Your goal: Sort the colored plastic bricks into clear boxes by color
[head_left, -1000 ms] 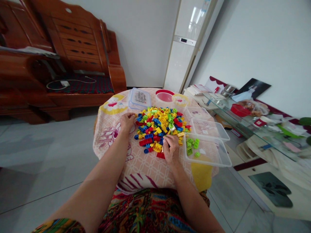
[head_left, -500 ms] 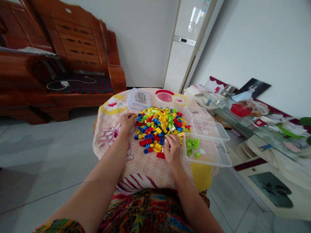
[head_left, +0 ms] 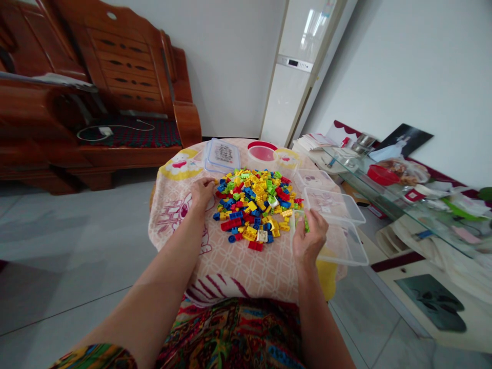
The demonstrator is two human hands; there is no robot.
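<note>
A heap of toy building bricks (head_left: 251, 205) in yellow, red, blue and green covers the middle of the round table. At the heap's left edge is my left hand (head_left: 203, 193), its fingertips pinched together beside a small yellow brick; whether they grip it is unclear. My right hand (head_left: 310, 237) hovers over a clear plastic tray (head_left: 348, 251) right of the heap, fingers curled toward the thumb. Some green bricks (head_left: 306, 224) show past its fingers; I cannot make out what the fingers hold. A white brick (head_left: 262, 236) lies at the heap's near side.
A second clear tray (head_left: 336, 205) lies behind the first. Farther back stand a round tub with a red rim (head_left: 262, 151) and a lidded plastic box (head_left: 223, 155). A patterned cloth (head_left: 238, 271) covers the table. At the right is a cluttered glass shelf (head_left: 407, 212).
My right hand has moved right, from the near side of the heap to above the clear tray. The white brick it covered is now visible. My left hand has stayed at the heap's edge.
</note>
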